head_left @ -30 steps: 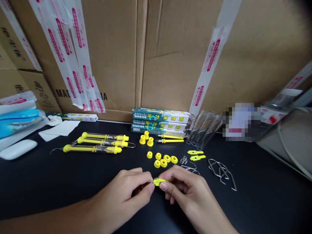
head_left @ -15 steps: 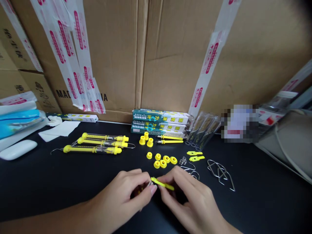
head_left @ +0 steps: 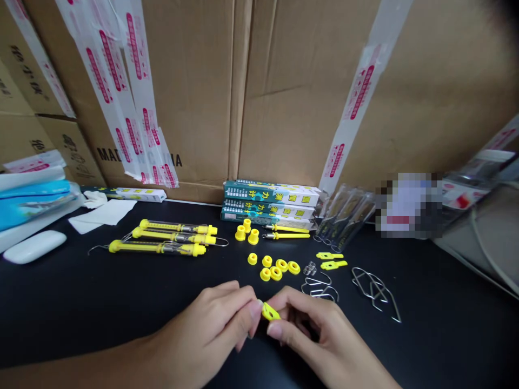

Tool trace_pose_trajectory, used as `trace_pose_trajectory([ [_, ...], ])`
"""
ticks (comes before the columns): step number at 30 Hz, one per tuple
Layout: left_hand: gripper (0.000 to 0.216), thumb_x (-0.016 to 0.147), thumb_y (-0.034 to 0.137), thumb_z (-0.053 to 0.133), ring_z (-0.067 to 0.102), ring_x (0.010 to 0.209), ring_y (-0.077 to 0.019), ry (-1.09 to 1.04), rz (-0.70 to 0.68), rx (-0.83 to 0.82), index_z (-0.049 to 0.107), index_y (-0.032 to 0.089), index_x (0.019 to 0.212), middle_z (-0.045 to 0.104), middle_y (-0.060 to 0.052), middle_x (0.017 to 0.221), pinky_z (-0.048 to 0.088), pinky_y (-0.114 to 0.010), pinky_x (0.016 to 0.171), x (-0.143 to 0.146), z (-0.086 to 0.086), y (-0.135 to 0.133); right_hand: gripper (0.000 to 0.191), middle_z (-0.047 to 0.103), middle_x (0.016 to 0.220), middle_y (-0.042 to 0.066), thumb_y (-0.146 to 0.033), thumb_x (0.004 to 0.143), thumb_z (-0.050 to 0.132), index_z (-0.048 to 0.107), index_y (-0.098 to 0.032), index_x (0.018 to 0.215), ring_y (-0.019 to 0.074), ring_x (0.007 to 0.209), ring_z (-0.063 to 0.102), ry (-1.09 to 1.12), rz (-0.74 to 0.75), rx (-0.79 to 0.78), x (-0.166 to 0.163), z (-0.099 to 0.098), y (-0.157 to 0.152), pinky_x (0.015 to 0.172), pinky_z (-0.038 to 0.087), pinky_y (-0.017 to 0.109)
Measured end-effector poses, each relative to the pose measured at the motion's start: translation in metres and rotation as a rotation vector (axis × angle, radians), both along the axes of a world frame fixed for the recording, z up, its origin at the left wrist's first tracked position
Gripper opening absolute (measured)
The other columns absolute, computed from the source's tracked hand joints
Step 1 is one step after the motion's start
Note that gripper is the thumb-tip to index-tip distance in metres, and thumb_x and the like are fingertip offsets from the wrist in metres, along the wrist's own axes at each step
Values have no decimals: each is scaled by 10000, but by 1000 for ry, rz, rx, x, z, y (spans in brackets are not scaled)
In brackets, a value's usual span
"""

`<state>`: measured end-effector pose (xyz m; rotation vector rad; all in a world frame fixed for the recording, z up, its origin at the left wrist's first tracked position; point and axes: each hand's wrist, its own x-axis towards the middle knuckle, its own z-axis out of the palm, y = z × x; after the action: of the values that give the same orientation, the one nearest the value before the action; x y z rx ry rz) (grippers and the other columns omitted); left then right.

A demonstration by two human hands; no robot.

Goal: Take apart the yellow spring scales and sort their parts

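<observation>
Between the fingers of my right hand is a small yellow plastic tab, flat with an opening through it, like two others lying on the table. My left hand is closed in a pinch right at the tab's left end. Whatever is inside the left fingers is hidden. Just beyond the hands sit several yellow plastic caps and rings. Small springs and bent wire hooks lie past my right hand, near the two loose yellow tabs.
Three yellow spring scales lie at left on the black table. Printed boxes are stacked against a large carton. Clear tubes lean beside them. More bent wires are at right. A white case rests far left.
The yellow tab has turned so its flat side with the opening faces me. My right thumb has shifted below it. Silvery metal seen at my left fingertips is now covered. The view moved slightly.
</observation>
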<state>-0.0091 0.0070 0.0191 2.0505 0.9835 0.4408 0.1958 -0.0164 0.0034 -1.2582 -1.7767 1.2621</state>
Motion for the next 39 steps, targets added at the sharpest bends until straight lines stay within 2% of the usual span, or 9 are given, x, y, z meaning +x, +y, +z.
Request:
trace_pose_trajectory([
  [4, 449, 1062, 386, 266, 543, 782, -154, -13, -14, -17, 433, 214, 683, 502, 29, 738, 391, -272, 773, -1, 3, -2, 289, 582, 705, -23, -445, 943, 609, 641, -188, 815, 131, 650, 482, 48, -16, -1, 0, -1, -2, 612, 369, 240],
  [11, 434, 1029, 390, 317, 486, 707, -143, -17, -36, -75, 386, 207, 641, 457, 43, 692, 339, -274, 695, 3, 6, 1, 376, 558, 675, -18, -546, 950, 574, 613, -191, 831, 135, 627, 518, 182, 52, -92, 1, 4, -3, 600, 422, 238],
  [17, 361, 1018, 310, 280, 459, 709, -140, -12, -44, -85, 378, 216, 683, 452, 49, 714, 337, -260, 708, 1, 6, -1, 376, 603, 697, 2, -534, 951, 581, 662, -183, 845, 142, 663, 536, 166, 24, -25, 1, 5, -2, 629, 421, 250],
  [22, 338, 1012, 293, 229, 459, 730, -149, -23, -50, -35, 359, 225, 708, 448, 38, 735, 338, -262, 718, -1, 5, -3, 401, 585, 636, -16, -570, 926, 600, 661, -177, 877, 112, 547, 499, 210, 48, -160, 0, 5, -2, 533, 415, 223],
  [24, 322, 1012, 284, 230, 460, 751, -154, -41, -47, -17, 371, 227, 729, 460, 32, 759, 338, -266, 735, -2, 3, -4, 357, 611, 637, -10, -525, 948, 590, 667, -185, 871, 123, 564, 535, 173, 31, -87, 0, 4, -3, 550, 436, 227],
  [27, 286, 1005, 274, 285, 441, 757, -157, -70, -52, -34, 392, 226, 744, 467, 27, 778, 340, -271, 735, -3, -1, -4, 240, 689, 723, 14, -363, 982, 581, 712, -211, 850, 147, 661, 621, 82, 9, 178, 2, 2, -3, 629, 484, 238],
  [32, 339, 985, 334, 318, 280, 584, -139, -254, 114, -319, 323, 227, 663, 292, 58, 623, 264, -284, 556, -2, -7, 8, 284, 690, 882, 28, -83, 972, 493, 717, -257, 960, 144, 762, 678, -12, 36, 606, 9, 5, -9, 671, 529, 215],
  [35, 371, 1015, 364, 318, 283, 568, -135, -312, 162, -307, 358, 220, 676, 318, 70, 574, 250, -294, 575, -2, -10, 14, 259, 646, 951, 44, -80, 953, 548, 711, -278, 990, 152, 780, 677, -176, -44, 736, 11, 4, -12, 671, 534, 222],
  [39, 425, 1047, 449, 324, 357, 599, -136, -368, 182, -325, 449, 208, 720, 423, 60, 594, 280, -284, 607, -2, -11, 17, 192, 620, 915, 51, -147, 954, 597, 717, -267, 1042, 178, 810, 664, -337, -229, 852, 21, 3, -1, 712, 532, 263],
])
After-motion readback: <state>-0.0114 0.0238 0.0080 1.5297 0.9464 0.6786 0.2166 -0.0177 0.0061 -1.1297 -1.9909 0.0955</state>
